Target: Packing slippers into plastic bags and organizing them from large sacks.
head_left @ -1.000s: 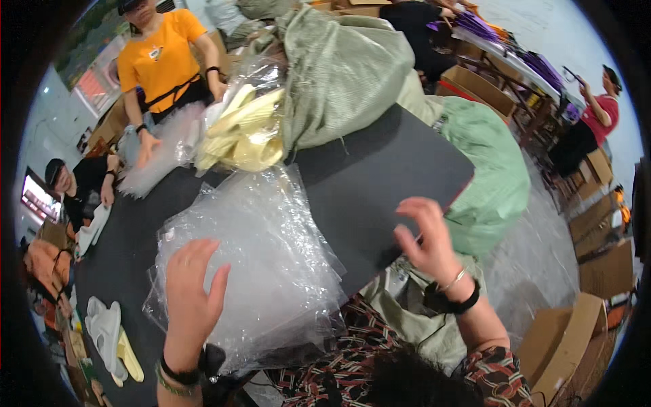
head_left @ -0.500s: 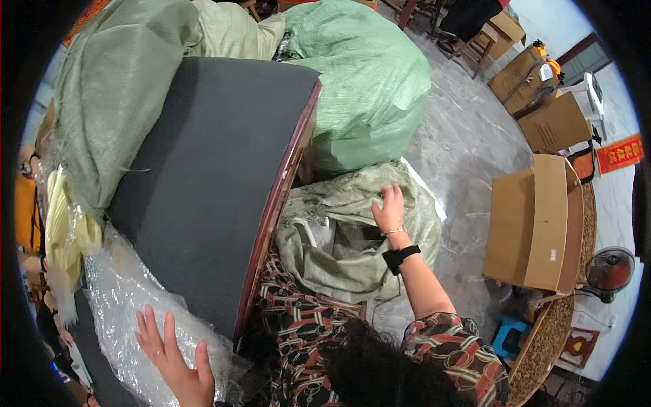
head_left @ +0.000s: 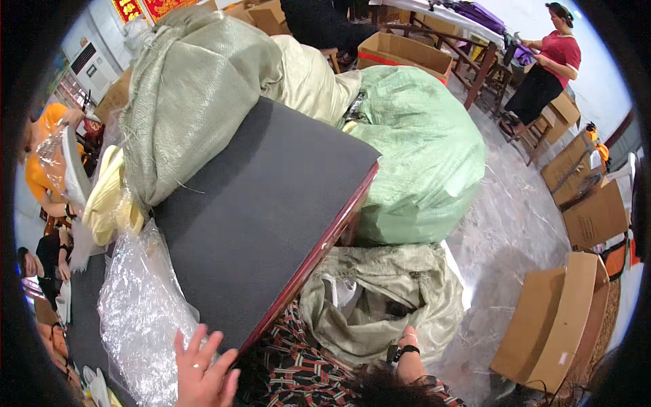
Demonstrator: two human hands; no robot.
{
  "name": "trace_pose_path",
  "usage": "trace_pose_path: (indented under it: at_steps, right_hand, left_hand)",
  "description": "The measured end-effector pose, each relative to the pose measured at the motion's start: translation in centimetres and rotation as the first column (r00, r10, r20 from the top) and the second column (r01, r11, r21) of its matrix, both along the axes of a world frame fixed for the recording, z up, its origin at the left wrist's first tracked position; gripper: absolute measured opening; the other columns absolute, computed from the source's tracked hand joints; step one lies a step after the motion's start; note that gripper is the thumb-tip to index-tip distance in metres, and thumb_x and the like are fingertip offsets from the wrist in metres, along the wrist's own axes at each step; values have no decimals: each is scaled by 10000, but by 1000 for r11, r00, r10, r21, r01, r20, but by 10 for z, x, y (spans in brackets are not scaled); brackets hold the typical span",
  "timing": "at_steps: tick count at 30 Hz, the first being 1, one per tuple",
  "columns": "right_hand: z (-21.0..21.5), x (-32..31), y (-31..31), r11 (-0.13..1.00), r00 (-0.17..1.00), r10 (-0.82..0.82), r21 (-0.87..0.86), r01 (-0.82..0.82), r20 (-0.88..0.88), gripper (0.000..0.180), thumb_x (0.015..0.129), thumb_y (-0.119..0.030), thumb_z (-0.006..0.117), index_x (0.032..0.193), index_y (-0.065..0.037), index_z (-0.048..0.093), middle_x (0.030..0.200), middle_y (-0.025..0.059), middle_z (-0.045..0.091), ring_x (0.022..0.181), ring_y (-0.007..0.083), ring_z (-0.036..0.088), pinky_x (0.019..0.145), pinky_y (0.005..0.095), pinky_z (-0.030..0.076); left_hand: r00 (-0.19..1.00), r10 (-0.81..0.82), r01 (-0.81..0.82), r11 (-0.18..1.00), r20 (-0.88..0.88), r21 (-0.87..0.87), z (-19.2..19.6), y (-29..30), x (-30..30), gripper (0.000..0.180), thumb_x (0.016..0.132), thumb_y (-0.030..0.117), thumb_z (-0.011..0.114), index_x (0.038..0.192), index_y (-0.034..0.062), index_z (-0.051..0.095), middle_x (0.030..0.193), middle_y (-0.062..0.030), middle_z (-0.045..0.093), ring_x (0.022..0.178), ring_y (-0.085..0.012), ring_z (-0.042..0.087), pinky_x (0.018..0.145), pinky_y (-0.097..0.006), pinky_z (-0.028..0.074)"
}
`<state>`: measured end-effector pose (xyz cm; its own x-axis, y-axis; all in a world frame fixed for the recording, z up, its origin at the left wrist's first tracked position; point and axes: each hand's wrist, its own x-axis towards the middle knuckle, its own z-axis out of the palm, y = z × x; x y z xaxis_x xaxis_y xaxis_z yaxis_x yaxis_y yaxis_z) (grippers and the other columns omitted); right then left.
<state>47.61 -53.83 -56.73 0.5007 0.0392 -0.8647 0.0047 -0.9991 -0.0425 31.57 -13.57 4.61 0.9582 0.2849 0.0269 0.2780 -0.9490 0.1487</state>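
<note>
Your table ends in a long reddish-brown edge that runs down toward your lap, and its dark grey top lies bare between the corner and the heap of stuff at the far side. Right of that edge the room is tight — an open olive-green sack sits on the floor against the table's side, and a big pale green sack bulges just behind it. Beyond them the shiny floor opens out, with cardboard boxes standing well apart to the right.

Your left hand lies flat with fingers spread on a sheet of clear crinkled plastic at the table's near left part; it presses rather than grasps, holding nothing closed. Your right hand is down at the olive-green sack's rim, by your knee — its fingers are hidden in the folds, so you cannot tell whether it grips the cloth. A dark watch sits at that wrist.

The sack looks limp and wrinkled, its mouth gaping, with pale items inside. A woven grey-green sack rests on the table's far part.
</note>
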Motion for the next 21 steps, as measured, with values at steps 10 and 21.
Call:
trace_pose_path:
  at_steps: [10,21]
  right_hand:
    - [327,36,-30,-531,191,-676,650,544,-712,343,873,-1,499,1198,10,606,1032,127,678,880,283,695,736,424,593]
    - [513,-32,-93,-195,974,186,977,-90,127,544,749,-188,821,1199,42,621,1219,164,665,1134,320,632,970,428,495]
  left_hand:
    - [854,-520,421,668,19,-614,-116,-86,107,1027,800,383,800,1554,7,214,1592,-250,264,1487,-458,201,1194,-529,239]
    - [483,-793,706,103,371,-700,-169,-238,131,535,676,202,796,1185,110,662,1131,-143,686,1118,-345,633,969,-471,480]
